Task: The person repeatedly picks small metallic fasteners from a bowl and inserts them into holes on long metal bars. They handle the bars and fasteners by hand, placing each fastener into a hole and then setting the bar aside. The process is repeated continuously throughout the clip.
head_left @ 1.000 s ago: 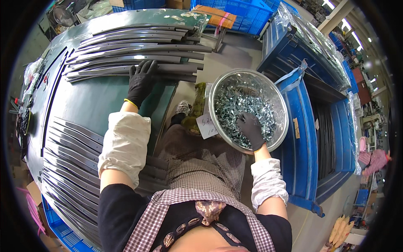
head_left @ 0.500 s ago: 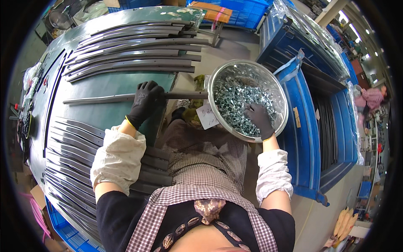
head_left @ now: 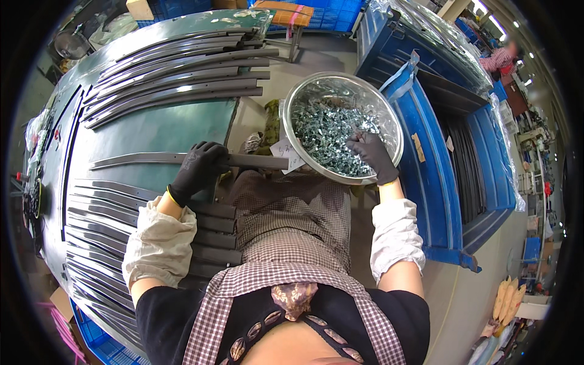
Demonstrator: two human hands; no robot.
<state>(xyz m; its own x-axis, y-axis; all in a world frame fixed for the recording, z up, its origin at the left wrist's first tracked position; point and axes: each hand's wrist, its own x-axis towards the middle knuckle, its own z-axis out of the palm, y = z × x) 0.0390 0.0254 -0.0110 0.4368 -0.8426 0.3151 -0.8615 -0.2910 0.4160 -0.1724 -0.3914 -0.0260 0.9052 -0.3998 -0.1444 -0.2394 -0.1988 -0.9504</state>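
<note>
Head view: left hand grips strip overhanging table edge; right hand's hold unclear.

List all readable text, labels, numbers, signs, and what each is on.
White paper by the metal bowl: handwritten characters, partly covered; not transcribed here.
Tan label on the blue bin: too small to read.
Left hand: faint mark on the glove's back, too blurred to read.
</note>
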